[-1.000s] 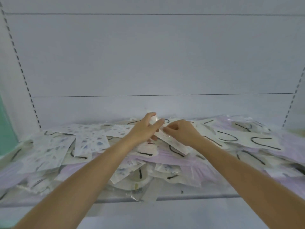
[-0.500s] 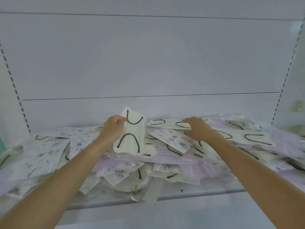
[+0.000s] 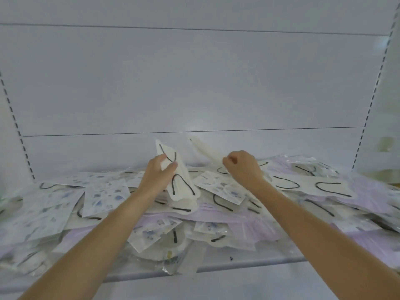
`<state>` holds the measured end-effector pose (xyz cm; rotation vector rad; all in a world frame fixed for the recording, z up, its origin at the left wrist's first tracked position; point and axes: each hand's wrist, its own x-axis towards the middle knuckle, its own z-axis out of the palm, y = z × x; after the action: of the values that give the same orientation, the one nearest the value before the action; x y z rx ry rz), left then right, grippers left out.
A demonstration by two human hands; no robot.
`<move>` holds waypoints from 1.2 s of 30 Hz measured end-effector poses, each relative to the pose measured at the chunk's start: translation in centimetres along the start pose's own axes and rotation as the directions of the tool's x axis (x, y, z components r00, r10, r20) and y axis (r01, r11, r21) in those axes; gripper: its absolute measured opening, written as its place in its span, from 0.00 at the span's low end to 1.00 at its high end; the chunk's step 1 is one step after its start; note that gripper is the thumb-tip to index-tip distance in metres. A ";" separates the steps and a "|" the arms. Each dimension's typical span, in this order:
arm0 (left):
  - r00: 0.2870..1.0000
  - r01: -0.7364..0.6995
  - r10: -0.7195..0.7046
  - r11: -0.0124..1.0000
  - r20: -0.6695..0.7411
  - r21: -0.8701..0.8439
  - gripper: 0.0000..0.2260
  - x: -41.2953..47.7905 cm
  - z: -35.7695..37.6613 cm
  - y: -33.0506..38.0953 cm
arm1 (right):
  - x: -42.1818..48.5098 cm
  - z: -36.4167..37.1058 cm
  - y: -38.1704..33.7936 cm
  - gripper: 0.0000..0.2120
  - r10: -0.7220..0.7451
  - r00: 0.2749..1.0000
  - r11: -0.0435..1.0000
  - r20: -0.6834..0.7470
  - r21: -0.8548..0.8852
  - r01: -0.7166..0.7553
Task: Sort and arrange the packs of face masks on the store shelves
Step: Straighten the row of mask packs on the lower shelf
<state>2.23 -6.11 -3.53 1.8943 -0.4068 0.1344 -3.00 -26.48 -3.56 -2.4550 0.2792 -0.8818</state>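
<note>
Shelf (image 3: 249, 264): heaped, unsorted mask packs (image 3: 227, 191), white, printed and lilac mixed. Left hand (image 3: 157, 176) pinches one white pack (image 3: 180, 182) upright above the heap's middle. Right hand (image 3: 244, 167), just right of it, closed on a second pack (image 3: 205, 151). Sorting barely begun; nearly all remains.

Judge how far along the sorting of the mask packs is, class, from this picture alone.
Done: nothing looks sorted; the shelf holds one mixed heap. In hand: the left hand lifts a cream pack, and the right hand lifts another. Left: patterned packs and lilac packs lie jumbled.
</note>
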 end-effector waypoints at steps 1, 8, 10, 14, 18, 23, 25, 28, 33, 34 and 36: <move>1.000 0.011 -0.011 0.999 0.017 -0.051 0.21 -0.1 0.4 0.4 | -0.9 0.1 -1.1 0.14 -0.065 0.997 0.996 0.029 0.057 0.063; 0.996 -0.085 0.086 0.995 0.027 -0.047 0.02 -1.0 4.0 2.3 | -5.9 -1.6 -3.5 0.15 -0.291 0.837 0.954 0.464 0.212 0.214; 0.990 -0.125 0.128 0.990 0.053 -0.071 0.06 -1.4 5.0 3.2 | -4.9 -3.7 -0.9 0.14 -0.233 0.905 0.971 0.356 0.140 0.195; 0.980 -0.128 0.137 0.989 0.143 -0.069 0.10 -2.1 6.9 4.4 | -2.8 -8.6 6.7 0.25 0.158 0.929 0.913 0.335 -0.409 -0.008; 0.974 0.034 -0.021 0.998 0.225 -0.054 0.11 -1.9 8.7 4.5 | -2.9 -10.3 11.7 0.21 0.409 0.843 0.807 0.348 -0.570 -0.156; 0.984 0.010 0.009 0.995 0.180 -0.102 0.35 -1.8 9.7 2.7 | -2.9 -10.2 12.1 0.07 0.342 0.917 0.863 0.204 -0.454 -0.221; 0.989 -0.020 0.036 0.993 0.146 -0.114 0.36 -1.8 9.8 2.6 | -2.3 -10.6 11.3 0.09 0.314 0.946 0.893 0.086 -0.365 -0.263; 0.994 0.015 -0.003 0.994 0.110 -0.109 0.23 -1.6 9.9 2.8 | -0.9 -10.3 8.9 0.13 0.287 0.957 0.958 -0.035 0.006 -0.287; 0.966 0.098 -0.057 0.984 0.253 -0.152 0.34 -2.2 9.7 4.5 | -0.4 -6.8 3.3 0.04 0.245 0.915 0.616 0.319 0.677 -0.401; 0.965 0.095 -0.059 0.987 0.254 -0.132 0.35 -2.3 9.8 4.5 | -0.4 -6.1 2.8 0.05 0.180 0.890 0.572 0.420 0.691 -0.442; 0.971 0.072 -0.054 0.995 0.235 -0.065 0.30 -2.2 9.7 4.2 | -0.5 -5.1 2.6 0.05 0.085 0.853 0.582 0.515 0.669 -0.462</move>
<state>-2.29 -15.93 -3.93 1.8543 -0.5025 -0.1452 -6.67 -30.50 -1.82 -1.6254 0.0818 -0.1892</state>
